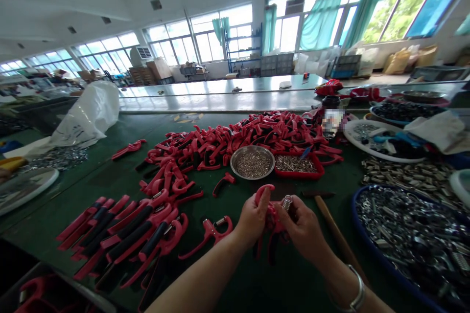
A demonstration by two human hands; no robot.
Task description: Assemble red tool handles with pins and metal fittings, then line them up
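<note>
My left hand point(250, 221) is closed around a red and black hand grip exerciser point(270, 217), its curved top showing above the fingers. In my right hand point(307, 229), thumb and fingers pinch a metal coil spring point(287, 201) beside the exerciser's upper part. Whether the spring touches the exerciser I cannot tell. To the left lies a single exerciser with a spring point(215, 232), and beyond it a row of exercisers with black sleeves point(128, 234). A loose red handle point(223, 183) rests ahead of my hands.
A large heap of red handles point(220, 139) spreads behind a metal bowl of small parts point(252, 147) and a red tray of pins point(320, 174). At the right are a hammer point(340, 234) and a blue-rimmed basin point(354, 220) full of metal parts.
</note>
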